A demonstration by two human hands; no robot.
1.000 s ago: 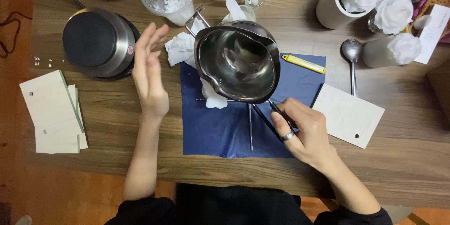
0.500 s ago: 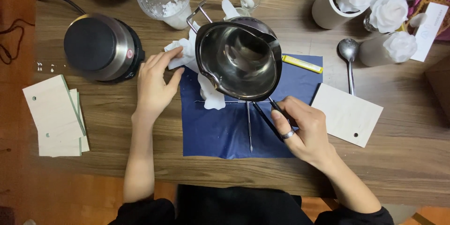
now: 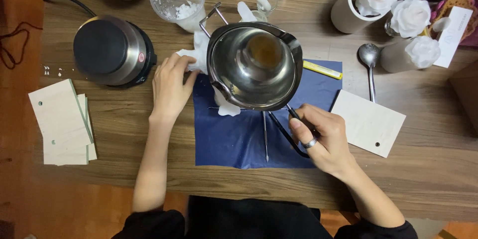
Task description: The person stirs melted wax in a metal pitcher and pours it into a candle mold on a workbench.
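Hands first: the right hand (image 3: 323,137) grips the dark handle (image 3: 289,129) of a steel pot (image 3: 254,64), holding it tilted above a blue cloth (image 3: 234,139) on the table (image 3: 149,159). The left hand (image 3: 170,87) rests loosely curled on a white tissue (image 3: 196,54) just left of the pot. Beyond it sits a round hotplate (image 3: 112,49). Wooden cards (image 3: 62,124) lie far left, a spoon (image 3: 369,64) and white flower candles (image 3: 393,4) to the right.

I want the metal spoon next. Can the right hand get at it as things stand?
Probably not yet: the right hand is closed on the steel pot's handle. The spoon lies bare on the table right of the blue cloth, nothing covering it.
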